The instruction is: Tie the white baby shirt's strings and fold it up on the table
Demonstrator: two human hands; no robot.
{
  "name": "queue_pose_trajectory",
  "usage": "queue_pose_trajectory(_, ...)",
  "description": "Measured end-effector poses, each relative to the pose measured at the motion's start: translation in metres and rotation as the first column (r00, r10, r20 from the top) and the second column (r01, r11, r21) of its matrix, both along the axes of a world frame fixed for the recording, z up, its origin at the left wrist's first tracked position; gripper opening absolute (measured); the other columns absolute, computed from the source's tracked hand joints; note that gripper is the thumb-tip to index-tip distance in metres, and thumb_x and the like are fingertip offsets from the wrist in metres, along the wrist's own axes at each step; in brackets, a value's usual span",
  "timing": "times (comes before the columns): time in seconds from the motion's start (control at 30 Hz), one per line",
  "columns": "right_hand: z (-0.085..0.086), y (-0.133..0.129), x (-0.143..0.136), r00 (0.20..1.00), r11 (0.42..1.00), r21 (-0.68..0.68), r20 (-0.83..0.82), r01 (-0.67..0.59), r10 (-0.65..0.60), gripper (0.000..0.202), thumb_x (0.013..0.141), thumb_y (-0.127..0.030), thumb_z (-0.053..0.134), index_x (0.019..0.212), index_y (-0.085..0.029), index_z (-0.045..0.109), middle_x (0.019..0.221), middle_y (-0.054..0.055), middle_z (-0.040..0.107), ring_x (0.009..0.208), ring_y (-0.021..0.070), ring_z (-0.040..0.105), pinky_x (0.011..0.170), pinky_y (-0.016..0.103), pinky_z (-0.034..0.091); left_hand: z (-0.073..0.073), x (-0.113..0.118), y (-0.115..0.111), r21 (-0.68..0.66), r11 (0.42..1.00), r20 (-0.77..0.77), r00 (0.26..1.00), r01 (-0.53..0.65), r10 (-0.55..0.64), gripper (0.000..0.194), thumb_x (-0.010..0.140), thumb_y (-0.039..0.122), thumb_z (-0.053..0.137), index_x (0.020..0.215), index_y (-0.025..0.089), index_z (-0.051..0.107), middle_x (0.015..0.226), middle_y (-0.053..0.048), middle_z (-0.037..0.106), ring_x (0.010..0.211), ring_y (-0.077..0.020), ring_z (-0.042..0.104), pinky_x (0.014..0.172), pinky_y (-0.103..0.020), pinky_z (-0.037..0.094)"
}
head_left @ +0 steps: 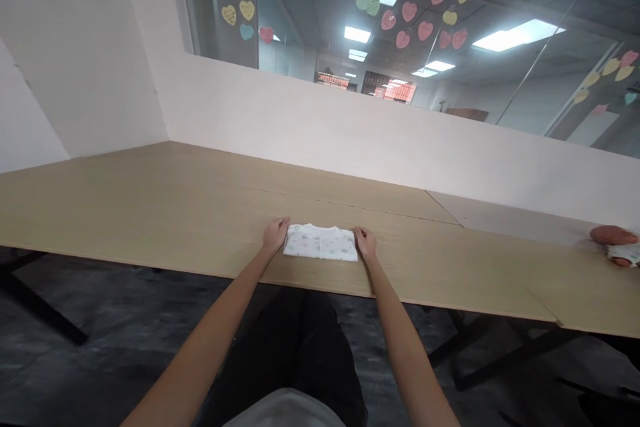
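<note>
A small folded baby shirt (320,242), white with a scattered print, lies flat on the wooden table (150,207) near its front edge. Its neckline faces the far side, and a seam runs down its middle. At the shirt's left edge is my left hand (275,235), closed, with its fingertips by the far left corner. My right hand (367,242) is at the opposite far corner with its fingers curled in against the fabric. Both forearms reach in from below, and the undersides of the fingers are hidden.
A doll (614,236) lies at the table's far right end. Behind the table stands a white wall (300,123) with a window above, dotted with heart-shaped notes (409,11). Black table legs (45,303) show below the front edge.
</note>
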State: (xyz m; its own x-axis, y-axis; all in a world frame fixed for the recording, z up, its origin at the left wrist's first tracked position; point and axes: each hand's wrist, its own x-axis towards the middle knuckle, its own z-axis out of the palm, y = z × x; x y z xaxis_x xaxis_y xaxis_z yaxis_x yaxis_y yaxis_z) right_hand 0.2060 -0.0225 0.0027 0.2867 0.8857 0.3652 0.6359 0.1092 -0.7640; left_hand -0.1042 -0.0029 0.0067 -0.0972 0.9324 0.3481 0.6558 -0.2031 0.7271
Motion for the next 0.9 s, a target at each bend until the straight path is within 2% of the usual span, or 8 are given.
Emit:
queue_pose_trajectory(0.13,0.001,-0.002,0.001,1.000,1.000,-0.014,-0.011,0.026,-0.026,0.036,0.087,-0.034,0.043,0.088,-0.015,0.074,0.098,0.011,0.074,0.092,0.0242,0.067,0.083,0.030,0.050,0.001,0.000,-0.002,-0.019,1.000,-0.033,0.999,-0.007,0.006,0.046,0.095,0.039,0.033,0.099,0.015,0.072,0.108,-0.012,0.072,0.098,-0.0230,0.065,0.085,-0.030,0.047)
queue_pose_trajectory(0.27,-0.001,-0.001,-0.001,0.997,0.998,-0.058,0.072,0.031,-0.027,0.036,0.087,-0.033,0.043,0.092,-0.014,0.073,0.100,0.011,0.074,0.093,0.0234,0.067,0.084,0.031,0.049,0.006,0.002,-0.005,-0.076,0.997,-0.118,0.993,0.023,-0.032,0.041,0.095,0.034,0.036,0.098,0.016,0.073,0.108,-0.012,0.072,0.101,-0.0231,0.065,0.085,-0.030,0.046)
queue_pose_trajectory(0.4,-0.005,0.003,-0.003,0.987,0.997,-0.080,0.161,-0.011,0.024,0.031,0.085,-0.032,0.049,0.092,-0.015,0.073,0.098,0.011,0.073,0.092,0.0220,0.067,0.085,0.030,0.049,0.009,0.004,-0.007,-0.078,0.996,-0.197,0.978,0.049,-0.063,0.033,0.090,0.032,0.046,0.098,0.017,0.073,0.112,-0.012,0.071,0.104,-0.0241,0.063,0.089,-0.032,0.045)
queue_pose_trajectory(0.57,-0.004,0.003,-0.004,0.989,0.996,-0.080,0.142,-0.025,0.036,0.023,0.076,-0.031,0.058,0.088,-0.016,0.072,0.091,0.009,0.072,0.086,0.0214,0.066,0.081,0.030,0.050,0.009,0.005,-0.008,-0.078,0.996,-0.210,0.976,0.049,-0.064,0.028,0.083,0.032,0.057,0.101,0.017,0.071,0.112,-0.010,0.071,0.105,-0.0239,0.062,0.090,-0.032,0.045)
queue_pose_trajectory(0.67,-0.002,-0.001,-0.004,0.998,0.997,-0.051,0.039,-0.049,0.051,0.020,0.071,-0.032,0.061,0.081,-0.016,0.067,0.084,0.008,0.071,0.079,0.0208,0.065,0.075,0.030,0.051,0.008,0.005,-0.008,-0.057,0.996,-0.170,0.983,0.062,-0.071,0.027,0.081,0.032,0.057,0.097,0.015,0.070,0.108,-0.011,0.071,0.100,-0.0237,0.063,0.088,-0.032,0.046)
queue_pose_trajectory(0.77,0.008,-0.005,-0.006,0.991,0.997,0.039,-0.119,-0.059,0.063,0.021,0.070,-0.039,0.059,0.075,-0.018,0.061,0.081,0.008,0.069,0.075,0.0195,0.063,0.068,0.028,0.050,0.011,0.005,-0.010,-0.048,0.994,-0.055,0.993,0.103,-0.106,0.024,0.078,0.033,0.059,0.088,0.015,0.069,0.098,-0.011,0.072,0.092,-0.0233,0.064,0.081,-0.032,0.048)
queue_pose_trajectory(0.83,0.022,-0.006,-0.009,0.973,0.993,0.107,-0.217,-0.055,0.078,0.026,0.071,-0.045,0.057,0.073,-0.019,0.057,0.080,0.008,0.068,0.075,0.0190,0.062,0.067,0.028,0.049,0.018,0.007,-0.011,-0.033,0.988,0.064,0.987,0.151,-0.149,0.023,0.077,0.037,0.059,0.084,0.016,0.066,0.091,-0.008,0.071,0.086,-0.0223,0.064,0.077,-0.032,0.049)
queue_pose_trajectory(0.9,0.045,-0.005,-0.011,0.946,0.984,0.169,-0.306,-0.060,0.110,0.031,0.070,-0.051,0.057,0.072,-0.020,0.052,0.077,0.007,0.066,0.073,0.0186,0.060,0.065,0.028,0.048,0.032,0.009,-0.011,0.004,0.981,0.191,0.963,0.192,-0.189,0.024,0.078,0.040,0.059,0.082,0.017,0.063,0.085,-0.006,0.069,0.083,-0.0209,0.063,0.074,-0.030,0.050)
